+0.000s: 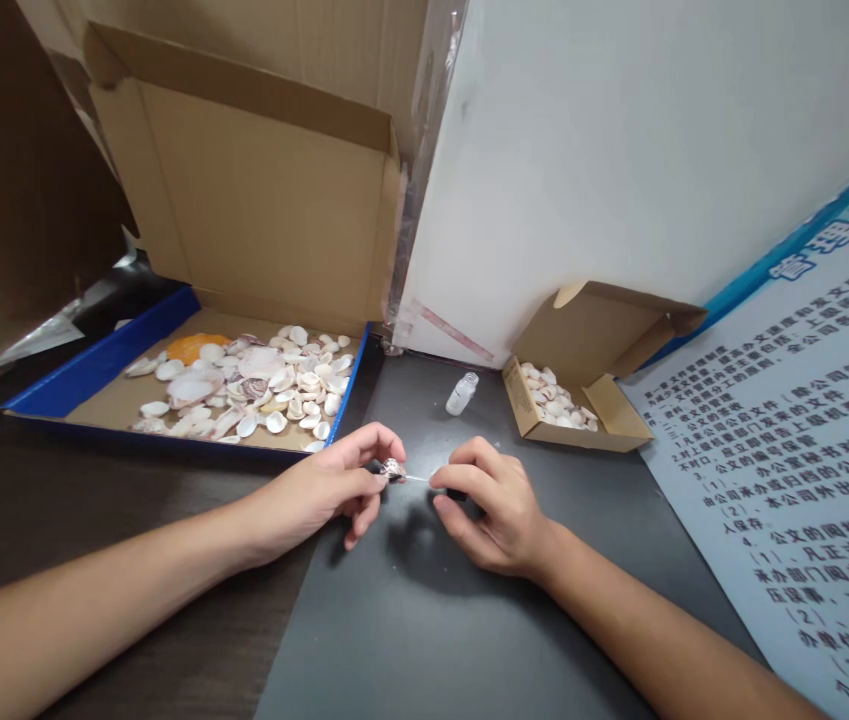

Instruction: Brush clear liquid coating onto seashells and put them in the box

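Observation:
Between the thumb and fingers of my left hand (345, 482) is a small seashell (392, 468) with dark and pale speckles. My right hand (495, 508) pinches the black cap (457, 494) of a thin, pale applicator brush (416, 478). The brush's tip reaches the shell's right side; whether it touches I cannot tell. Part of the cap is hidden behind my fingers. Beyond my hands stands a small uncapped bottle (460, 395), clear with whitish contents.
To the left, an open blue-edged box (94, 400) holds many pale shells (296, 385) and an orange one (195, 347). A smaller cardboard box (544, 428) with white shells stands at the right. A printed sheet (731, 470) lies along the right; a white panel (619, 130) rises behind.

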Available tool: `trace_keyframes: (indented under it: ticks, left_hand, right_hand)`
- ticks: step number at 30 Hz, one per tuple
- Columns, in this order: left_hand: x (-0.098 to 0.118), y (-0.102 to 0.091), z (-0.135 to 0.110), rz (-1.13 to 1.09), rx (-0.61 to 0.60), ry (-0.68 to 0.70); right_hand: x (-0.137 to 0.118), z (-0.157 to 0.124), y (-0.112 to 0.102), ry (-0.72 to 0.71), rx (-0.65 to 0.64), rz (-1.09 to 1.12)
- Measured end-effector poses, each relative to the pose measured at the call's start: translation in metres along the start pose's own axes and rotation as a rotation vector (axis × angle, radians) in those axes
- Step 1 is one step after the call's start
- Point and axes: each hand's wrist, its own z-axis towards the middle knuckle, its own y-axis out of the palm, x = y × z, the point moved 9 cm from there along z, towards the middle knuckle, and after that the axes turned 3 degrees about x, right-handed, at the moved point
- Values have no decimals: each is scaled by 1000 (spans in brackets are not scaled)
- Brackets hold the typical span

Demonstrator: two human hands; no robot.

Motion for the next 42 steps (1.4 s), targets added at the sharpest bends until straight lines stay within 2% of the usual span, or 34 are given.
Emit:
trace_keyframes:
  ticks: [8,13,16,20,27,32,35,42]
  left_hand:
    - [1,1,0,26,1,-3]
    - [1,-1,0,-1,-1,6]
    - [-1,-2,1,13,1,10]
    - [-4,-4,2,12,-13,21]
    - [-6,-4,4,-26,-23,12]
    - [-2,-3,2,-12,8,9]
    - [0,-2,0,-11,26,6]
    - [1,0,1,-2,-10,21]
  right_hand:
    - [-3,0,0,-32,-3,31]
    - [-2,-1,-6,-15,64,18]
    - [-1,-2,-7,-9,93,73]
    - [-1,-2,-3,-7,68,133]
    - [1,-1,-6,4,111,96]
    - [0,-1,0,-9,46,105]
    - [3,-1,-1,15,65,77]
    - [3,-2,0,15,42,100]
